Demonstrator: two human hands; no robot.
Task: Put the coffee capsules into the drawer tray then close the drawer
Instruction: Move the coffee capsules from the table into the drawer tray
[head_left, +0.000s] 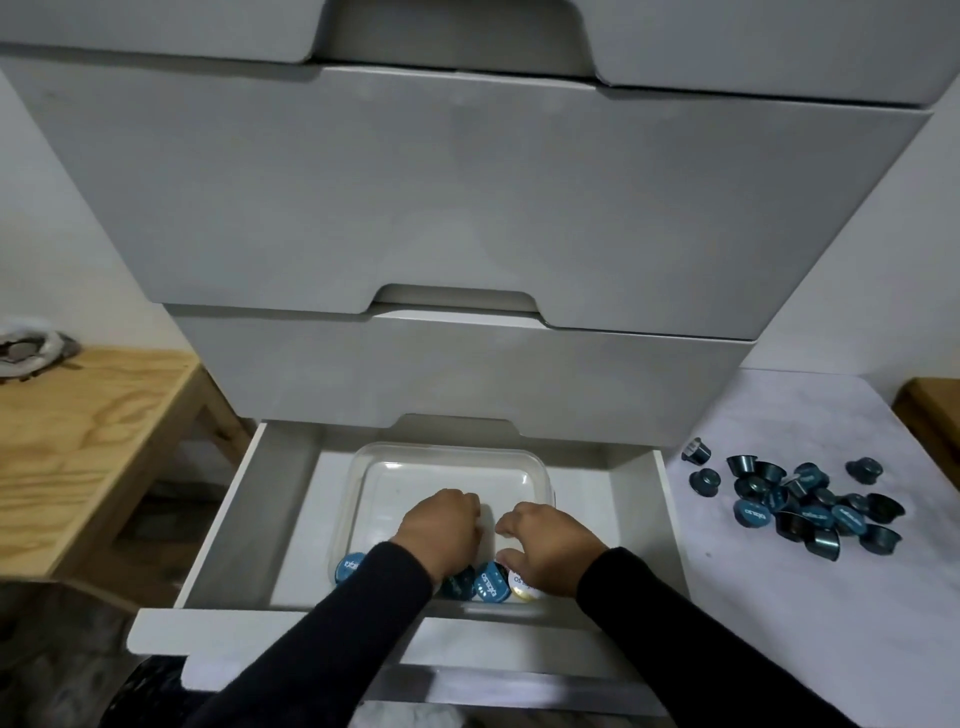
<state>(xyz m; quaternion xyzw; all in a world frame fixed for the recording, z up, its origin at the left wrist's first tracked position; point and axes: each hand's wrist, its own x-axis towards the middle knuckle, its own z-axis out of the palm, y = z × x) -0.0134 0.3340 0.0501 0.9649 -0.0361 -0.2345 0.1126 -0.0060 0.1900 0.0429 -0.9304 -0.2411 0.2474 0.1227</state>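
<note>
Dark sleeves (363, 613) nearest the lens, both arms reaching into the open drawer (218, 525). Left hand (441, 525) knuckles up over the clear tray (363, 467), fingers curled under; can't tell if it holds a capsule. Right hand (550, 540) just beside it, fingers loosely bent and spread, nothing seen in it. A few capsules in the tray (491, 582) at its near edge, foil tops up, mostly blue, one pale; one more blue top (350, 566) at the near left corner. Most of the tray bare. Loose pile of capsules (800, 504) on the white top (779, 597) right of the drawer, well apart from both hands. Capsules look light, stiff, small, likely slippery; best pinched by the rim or scooped several at once, and foil could dent. Task looks early; drawer not yet closed.
</note>
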